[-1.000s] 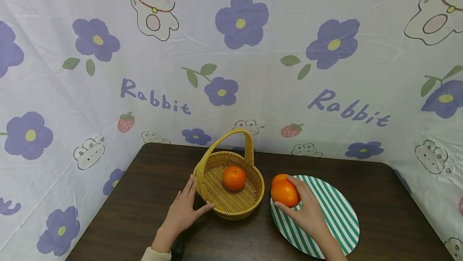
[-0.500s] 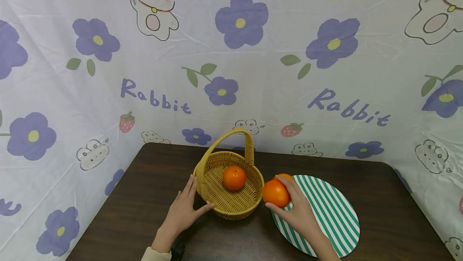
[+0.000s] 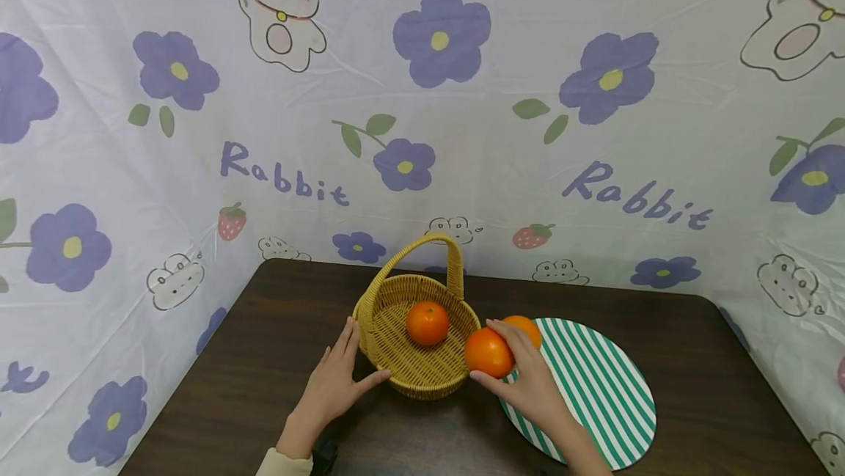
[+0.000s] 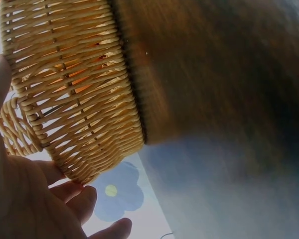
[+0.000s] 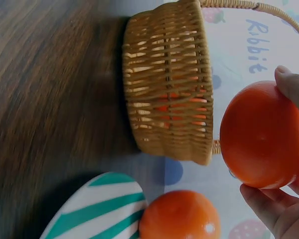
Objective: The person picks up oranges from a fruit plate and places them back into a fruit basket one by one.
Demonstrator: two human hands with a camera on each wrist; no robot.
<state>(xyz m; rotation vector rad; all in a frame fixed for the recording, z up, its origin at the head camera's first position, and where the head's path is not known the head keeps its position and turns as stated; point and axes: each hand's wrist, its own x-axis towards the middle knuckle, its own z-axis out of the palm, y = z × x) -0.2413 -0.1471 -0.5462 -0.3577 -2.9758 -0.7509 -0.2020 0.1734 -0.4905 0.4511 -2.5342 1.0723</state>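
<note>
My right hand, low and right of centre in the head view, holds an orange fruit between the thumb and the fingers, so its grip is as wide as the fruit. The fruit lies just left of my palm, by the right rim of the basket; whether they touch, I cannot tell. My right forearm comes from the bottom edge and slants up to the left. My left hand, left of the lower centre, has its thumb and fingers spread wide and touches the left side of the basket. A second fruit sits inside the basket. A third fruit is behind my right fingers, at the upper left edge of the striped mat on the dark table.
</note>
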